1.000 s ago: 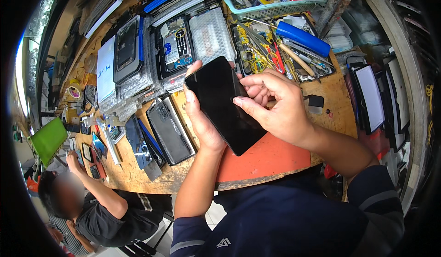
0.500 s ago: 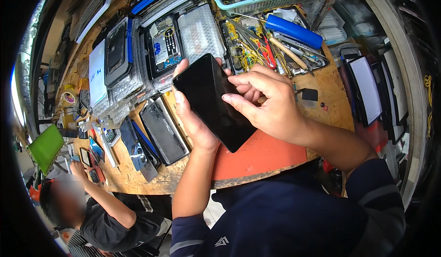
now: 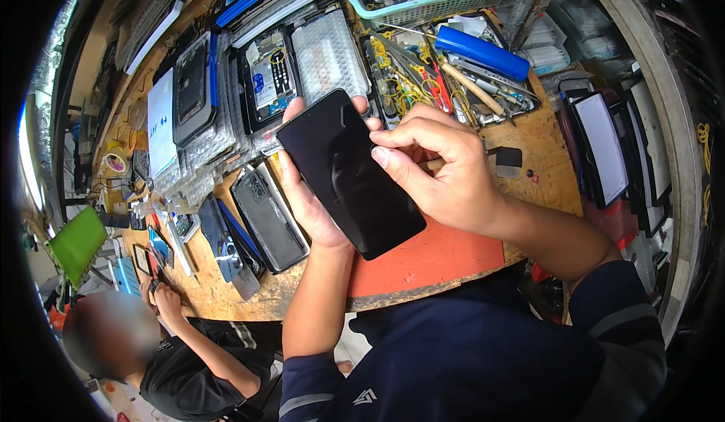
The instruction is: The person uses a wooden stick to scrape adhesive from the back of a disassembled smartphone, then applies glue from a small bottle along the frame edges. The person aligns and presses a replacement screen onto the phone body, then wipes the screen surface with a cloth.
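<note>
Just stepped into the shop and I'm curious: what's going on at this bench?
A person holds a black smartphone above a cluttered wooden workbench. The left hand cradles it from underneath, screen up and dark, while the right hand presses its fingers at the phone's right edge. Below lie an orange mat, opened phones and a tray of tools. At the lower left, another person works at the same bench.

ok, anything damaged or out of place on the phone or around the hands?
No damage stands out. The black phone shows a smooth dark face with no visible cracks, cradled in the left hand while the right hand pinches at its right edge. The wooden bench is crowded with an opened phone and loose tools, but nothing looks spilled.
</note>
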`<state>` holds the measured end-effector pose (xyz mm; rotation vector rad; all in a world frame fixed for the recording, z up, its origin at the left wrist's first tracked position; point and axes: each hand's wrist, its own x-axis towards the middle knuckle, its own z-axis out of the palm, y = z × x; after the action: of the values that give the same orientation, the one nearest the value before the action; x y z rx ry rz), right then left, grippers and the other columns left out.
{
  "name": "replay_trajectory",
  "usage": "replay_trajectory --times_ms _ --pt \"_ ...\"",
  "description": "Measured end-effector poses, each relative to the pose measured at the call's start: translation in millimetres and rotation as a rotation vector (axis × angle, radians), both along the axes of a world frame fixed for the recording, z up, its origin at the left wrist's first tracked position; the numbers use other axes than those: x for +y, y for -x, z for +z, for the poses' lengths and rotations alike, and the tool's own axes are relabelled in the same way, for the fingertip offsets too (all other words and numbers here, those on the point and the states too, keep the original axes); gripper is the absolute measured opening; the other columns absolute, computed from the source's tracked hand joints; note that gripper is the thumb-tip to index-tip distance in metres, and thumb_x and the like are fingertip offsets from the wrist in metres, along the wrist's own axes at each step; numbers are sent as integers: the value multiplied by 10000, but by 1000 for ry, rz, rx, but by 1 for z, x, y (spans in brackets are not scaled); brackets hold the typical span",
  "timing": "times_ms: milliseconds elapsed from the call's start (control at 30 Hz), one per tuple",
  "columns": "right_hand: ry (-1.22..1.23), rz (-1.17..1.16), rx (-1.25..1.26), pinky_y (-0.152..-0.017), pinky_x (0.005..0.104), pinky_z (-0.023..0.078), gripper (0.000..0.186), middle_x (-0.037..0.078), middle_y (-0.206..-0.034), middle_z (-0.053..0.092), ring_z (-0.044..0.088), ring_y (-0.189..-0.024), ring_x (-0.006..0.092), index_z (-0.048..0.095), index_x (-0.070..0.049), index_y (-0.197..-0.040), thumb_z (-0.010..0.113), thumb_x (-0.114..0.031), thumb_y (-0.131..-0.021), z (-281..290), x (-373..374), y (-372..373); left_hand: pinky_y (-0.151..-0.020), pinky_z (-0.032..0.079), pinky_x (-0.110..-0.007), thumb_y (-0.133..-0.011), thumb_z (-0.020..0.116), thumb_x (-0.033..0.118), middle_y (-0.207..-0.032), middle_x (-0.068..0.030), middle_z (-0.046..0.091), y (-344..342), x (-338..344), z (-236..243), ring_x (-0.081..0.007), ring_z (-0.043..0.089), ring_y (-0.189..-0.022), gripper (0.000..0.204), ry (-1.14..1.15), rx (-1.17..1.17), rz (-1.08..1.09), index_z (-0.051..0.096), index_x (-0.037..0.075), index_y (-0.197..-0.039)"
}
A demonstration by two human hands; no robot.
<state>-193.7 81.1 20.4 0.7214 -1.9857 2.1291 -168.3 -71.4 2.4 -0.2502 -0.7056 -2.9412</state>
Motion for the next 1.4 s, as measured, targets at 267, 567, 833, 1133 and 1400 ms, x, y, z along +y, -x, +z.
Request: replay_trajectory --times_ms 267,567,833,1133,1400 --pt "82 84 -150 -636 208 511 99 42 -943 689 634 -730 53 725 16 -1080 716 -15 -987 0 1 2 -1012 575 -528 -1101 391 575 -1453 -300 539 0 -5 5 -397 656 -1201 646 28 -47 41 276 234 -1637" --pt "69 426 -544 -672 238 528 352 77 -918 733 681 -760 103 703 30 -1139 546 -284 -1124 -6 12 16 -942 613 -556 -1128 369 495 -1461 -310 531 7 -31 11 -422 654 -1193 555 -60 26 83 366 207 -1602" --pt "183 759 -668 -678 250 525 377 89 -965 747 726 -778 141 705 30 -1200 563 -304 -1096 -8 12 8 -992 590 -549 -1142 319 475 -1471 -310 532 13 -49 8 -413 627 -1234 535 -106 50 111 419 173 -1572" --pt "113 837 -601 -698 250 522 301 50 -1001 752 699 -825 103 703 2 -1202 594 -253 -1084 -11 8 8 -1007 566 -549 -1137 323 490 -1474 -296 530 12 -48 7 -407 614 -1240 546 -90 51 139 416 175 -1573" --pt "117 830 -651 -721 244 519 219 42 -1028 746 665 -819 88 711 -12 -1185 631 -182 -1072 -12 8 4 -1029 561 -546 -1138 357 479 -1506 -324 491 14 -53 3 -420 595 -1262 546 -81 143 82 400 168 -1585"
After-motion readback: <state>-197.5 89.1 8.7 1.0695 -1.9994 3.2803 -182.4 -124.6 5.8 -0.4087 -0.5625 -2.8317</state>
